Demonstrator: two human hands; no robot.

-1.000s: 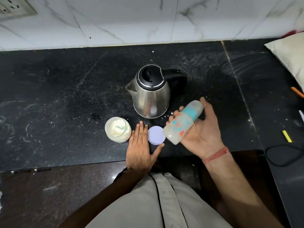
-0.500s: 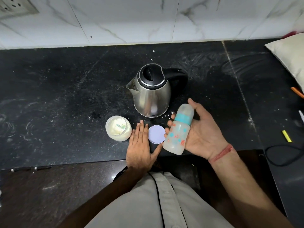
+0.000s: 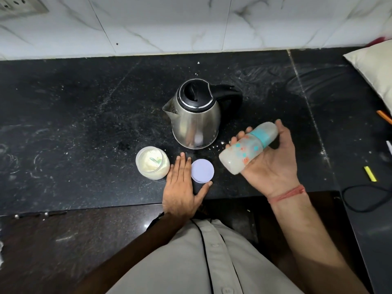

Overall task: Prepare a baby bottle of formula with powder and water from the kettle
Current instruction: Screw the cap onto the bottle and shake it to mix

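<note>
My right hand (image 3: 273, 164) grips the capped baby bottle (image 3: 246, 148), tilted with its teal collar and cap up to the right and milky liquid inside. It hovers above the counter, to the right of the steel kettle (image 3: 196, 124), which stands with its black lid shut and spout to the left. My left hand (image 3: 181, 188) lies flat on the black counter (image 3: 74, 128), fingers apart, between the open jar of formula powder (image 3: 152, 162) with a scoop inside and the jar's pale round lid (image 3: 202, 171). The thumb touches the lid's near edge.
Powder specks dot the counter around the kettle. At the right edge lie a cushion (image 3: 373, 68), a yellow marker (image 3: 370, 174), an orange pencil (image 3: 385, 117) and a black cable loop (image 3: 364, 198). A marble wall (image 3: 191, 22) closes the back; the counter's front edge runs by my left wrist.
The bottle was tilted, swung nearly upright half a second ago, and is tilted to the right again now, as in shaking. My left hand has stayed flat in place.
</note>
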